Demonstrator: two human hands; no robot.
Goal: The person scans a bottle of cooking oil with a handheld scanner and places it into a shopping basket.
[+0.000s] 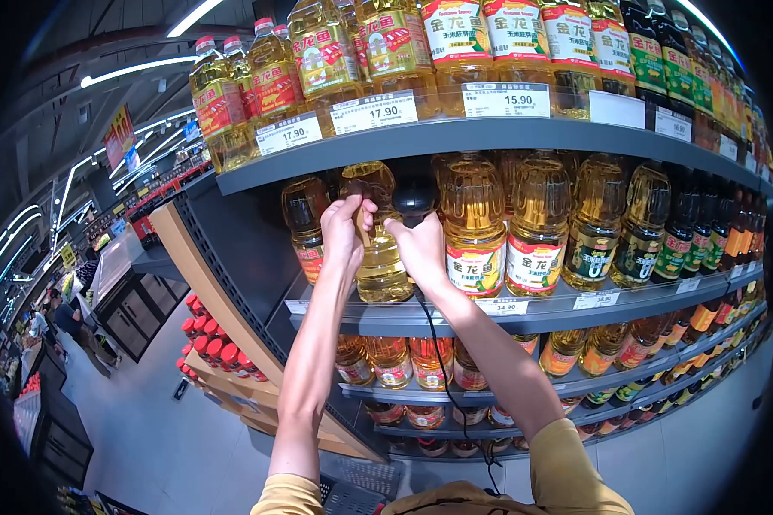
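Observation:
My left hand (345, 227) is closed at the upper part of a large clear bottle of golden cooking oil (385, 273) on the middle shelf. Its fingers curl by the bottle's handle, and the exact grip is partly hidden. Beside it, my right hand (421, 249) wraps round a black handheld scanner (415, 199), whose rounded head points toward the shelf. From below that hand a black cable (438, 352) hangs down past the lower shelves. No label shows on the near side of the oil bottle.
A grey shelf edge (489, 136) with price tags runs just above my hands, carrying more oil bottles (326, 51). Labelled oil bottles (475, 232) stand to the right. Red-lidded jars (223, 348) line the left end. People (82, 330) stand in the aisle.

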